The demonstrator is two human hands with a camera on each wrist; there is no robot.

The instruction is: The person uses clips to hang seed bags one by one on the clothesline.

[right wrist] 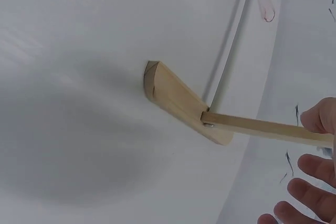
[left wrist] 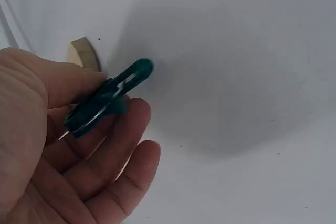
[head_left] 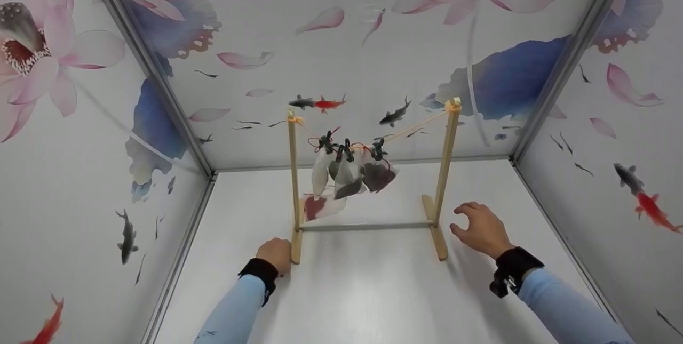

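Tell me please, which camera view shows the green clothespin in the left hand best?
The left wrist view: there the green clothespin lies close and unobstructed, pinched between thumb and fingers of the left hand. In the head view that hand is seen from behind beside the wooden rack, hiding the pin. The right wrist view misses it.

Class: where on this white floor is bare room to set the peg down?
Bare: the white floor between both arms, in front of the wooden rack. Also right of the rack's right foot. Crowded: under the string, where pegged cloths hang.

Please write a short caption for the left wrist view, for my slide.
The left hand pinches a dark green clip beside the rack's wooden foot.
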